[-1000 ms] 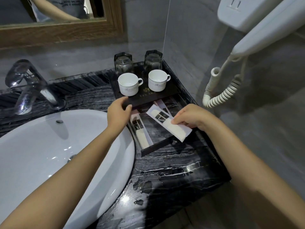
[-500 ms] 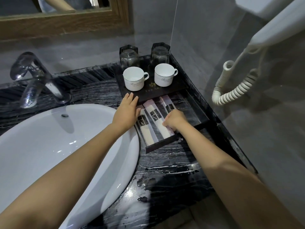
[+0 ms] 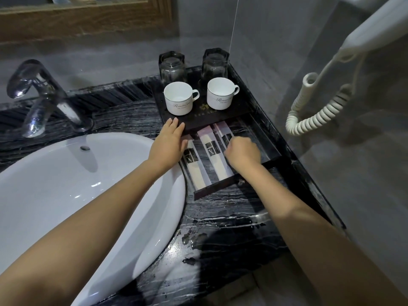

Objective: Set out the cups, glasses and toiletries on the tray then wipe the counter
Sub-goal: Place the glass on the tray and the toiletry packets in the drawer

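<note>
A dark tray (image 3: 223, 120) stands in the counter's back right corner. On its top sit two white cups (image 3: 179, 98) (image 3: 220, 93), with two upturned glasses (image 3: 172, 66) (image 3: 215, 64) behind them. Its drawer (image 3: 234, 181) is pulled out and holds three white toiletry packets (image 3: 195, 171) (image 3: 215, 160) (image 3: 223, 132) side by side. My left hand (image 3: 169, 145) lies flat with fingers apart on the tray's front left edge, over the left packet's top. My right hand (image 3: 242, 152) is curled over the right packet, fingertips touching it.
A white basin (image 3: 72, 191) fills the left side, with a chrome tap (image 3: 42, 96) behind it. The black marble counter (image 3: 223, 228) is wet in front of the drawer. A hairdryer with a coiled cord (image 3: 318, 111) hangs on the right wall. A wood-framed mirror (image 3: 84, 21) is above.
My right hand carried the packet it held down into the drawer and laid it between the others, then shifted onto the right packet. My left hand slid forward and flattened on the tray edge.
</note>
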The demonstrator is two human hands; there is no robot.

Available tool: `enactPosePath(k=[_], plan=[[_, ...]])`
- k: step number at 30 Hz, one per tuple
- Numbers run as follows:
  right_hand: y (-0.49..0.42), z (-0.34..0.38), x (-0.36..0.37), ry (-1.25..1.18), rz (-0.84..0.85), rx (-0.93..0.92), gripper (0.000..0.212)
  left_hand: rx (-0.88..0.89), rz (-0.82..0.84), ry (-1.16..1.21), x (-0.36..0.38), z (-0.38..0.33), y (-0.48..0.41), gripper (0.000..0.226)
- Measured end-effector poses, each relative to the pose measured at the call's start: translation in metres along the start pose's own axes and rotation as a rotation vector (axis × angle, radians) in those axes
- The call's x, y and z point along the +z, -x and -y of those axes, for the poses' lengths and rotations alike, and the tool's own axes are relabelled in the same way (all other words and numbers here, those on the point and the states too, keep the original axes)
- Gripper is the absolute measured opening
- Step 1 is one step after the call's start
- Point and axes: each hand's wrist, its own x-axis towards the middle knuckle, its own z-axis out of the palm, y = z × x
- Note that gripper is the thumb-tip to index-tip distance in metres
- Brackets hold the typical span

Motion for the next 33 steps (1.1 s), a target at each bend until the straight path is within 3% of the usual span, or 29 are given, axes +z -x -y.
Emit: enactPosePath(k=[2,5,9,11,13,17,23,33], plan=[[-0.006,-0.012,-0.003,0.012,-0.072,-0.047,0.023,-0.001,-0.003,-0.008,0.0,0.0,0.001,0.054],[-0.017,-0.026,-0.002,-0.011,0.079,-0.037,0.039,-0.008,-0.004,-0.016,0.001,-0.002,0.001,0.055],[-0.019,-0.028,0.0,-0.088,0.143,-0.023,0.016,-0.015,0.001,-0.025,0.0,-0.004,0.001,0.055],[-0.014,-0.029,-0.003,-0.079,0.125,-0.048,0.021,-0.008,0.002,-0.024,0.0,-0.003,0.001,0.054],[0.0,-0.032,-0.014,-0.145,0.011,-0.09,0.032,-0.004,0.001,-0.017,0.0,-0.003,0.001,0.054],[0.061,-0.049,-0.023,-0.626,-0.3,-0.075,0.011,-0.001,0.017,-0.007,-0.002,0.0,0.0,0.054],[0.092,-0.056,0.029,-0.716,-0.101,0.118,0.027,0.002,0.008,-0.017,-0.001,-0.003,0.001,0.051],[0.068,-0.043,0.05,-0.86,-0.249,0.113,0.018,0.019,0.0,-0.035,-0.005,-0.001,0.0,0.046]])
